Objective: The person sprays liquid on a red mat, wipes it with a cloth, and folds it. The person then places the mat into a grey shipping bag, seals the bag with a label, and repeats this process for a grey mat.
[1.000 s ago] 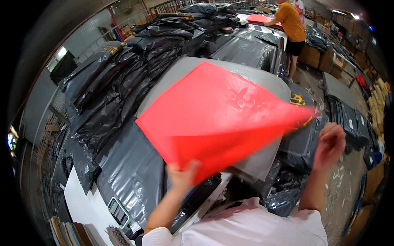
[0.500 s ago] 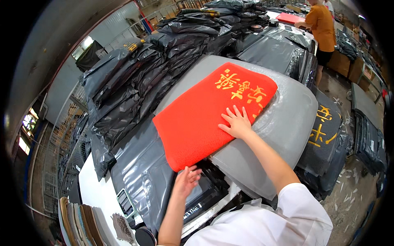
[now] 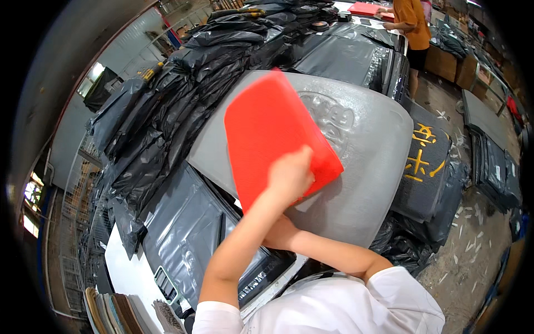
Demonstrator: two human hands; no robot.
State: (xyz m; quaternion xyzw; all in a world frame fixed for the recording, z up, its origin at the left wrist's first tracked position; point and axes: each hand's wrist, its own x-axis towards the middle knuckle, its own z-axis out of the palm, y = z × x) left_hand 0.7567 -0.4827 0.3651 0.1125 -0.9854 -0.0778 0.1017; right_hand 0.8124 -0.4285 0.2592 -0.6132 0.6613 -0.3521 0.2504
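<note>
Basically left hand (image 3: 290, 175) grips red sheet (image 3: 267, 128) mid-frame at its lower edge: light, floppy; right hand (image 3: 278, 234) state hidden.

Red mat (image 3: 267, 131), plain side up, tilted and lifted at its near edge over the embossed grey mat (image 3: 367, 145) lying flat.

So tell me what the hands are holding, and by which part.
The left hand grips the red sheet at its near lower edge, over the grey mat. The right hand lies mostly hidden beneath the left forearm; its hold cannot be told.
</note>
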